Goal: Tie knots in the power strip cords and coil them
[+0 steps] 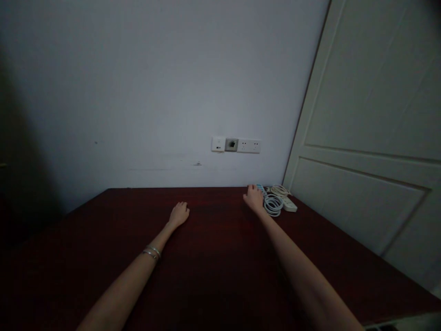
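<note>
My left hand [179, 214] rests on the dark red table [213, 257], its fingers loosely curled and nothing in it. A silver bangle [152, 252] circles that wrist. My right hand [254, 198] reaches to the table's far right corner. Its fingers lie by a coiled pale blue cable [273, 204], touching or nearly touching it; I cannot make out a grip. Beside this coil lie a coiled cream cable [279, 190] and a white power strip [290, 205].
A white wall stands behind the table, with a row of wall sockets [236, 145] above its far edge. A cream panelled door [372, 138] closes off the right side. The room is dim, with a dark shadow at left.
</note>
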`<move>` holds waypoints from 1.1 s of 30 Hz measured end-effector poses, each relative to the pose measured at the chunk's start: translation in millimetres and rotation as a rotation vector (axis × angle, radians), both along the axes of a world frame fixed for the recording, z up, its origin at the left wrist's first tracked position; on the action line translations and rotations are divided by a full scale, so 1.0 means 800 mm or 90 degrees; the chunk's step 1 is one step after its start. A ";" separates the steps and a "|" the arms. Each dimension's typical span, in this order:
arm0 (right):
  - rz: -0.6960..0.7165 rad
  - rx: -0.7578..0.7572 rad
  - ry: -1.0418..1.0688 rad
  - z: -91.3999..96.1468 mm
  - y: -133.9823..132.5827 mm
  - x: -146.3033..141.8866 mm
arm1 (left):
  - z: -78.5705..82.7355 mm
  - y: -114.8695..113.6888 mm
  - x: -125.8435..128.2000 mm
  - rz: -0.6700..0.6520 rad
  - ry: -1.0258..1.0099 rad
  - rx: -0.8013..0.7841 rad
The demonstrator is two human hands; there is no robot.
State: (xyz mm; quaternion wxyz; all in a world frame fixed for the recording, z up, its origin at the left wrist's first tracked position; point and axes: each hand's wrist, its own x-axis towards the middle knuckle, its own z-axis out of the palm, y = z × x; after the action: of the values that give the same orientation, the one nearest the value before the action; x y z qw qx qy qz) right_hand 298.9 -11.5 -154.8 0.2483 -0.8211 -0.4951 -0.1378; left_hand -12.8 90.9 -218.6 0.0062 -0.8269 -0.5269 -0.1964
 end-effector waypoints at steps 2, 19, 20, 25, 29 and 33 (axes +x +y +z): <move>-0.057 -0.014 -0.005 0.002 -0.013 0.035 | 0.001 -0.002 0.001 0.003 0.004 0.005; -0.175 -0.140 -0.009 -0.032 0.003 0.136 | -0.007 -0.006 0.004 0.025 0.027 -0.005; -0.182 -0.142 -0.005 -0.035 0.006 0.137 | -0.007 -0.006 0.004 0.025 0.027 -0.005; -0.199 -0.170 0.040 -0.038 0.021 0.145 | -0.008 -0.005 0.004 0.024 0.027 -0.008; -0.216 -0.171 0.084 -0.037 0.029 0.149 | -0.009 -0.004 0.004 0.028 0.019 -0.014; -0.232 -0.164 0.105 -0.037 0.031 0.146 | -0.010 -0.003 0.003 0.024 -0.001 -0.021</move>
State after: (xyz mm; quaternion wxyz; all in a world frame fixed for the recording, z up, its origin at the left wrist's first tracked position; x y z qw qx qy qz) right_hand 415.9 13.4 -184.5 0.1525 -0.9303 -0.3300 -0.0483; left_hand -10.4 88.2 -226.8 -0.0045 -0.8164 -0.5459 -0.1883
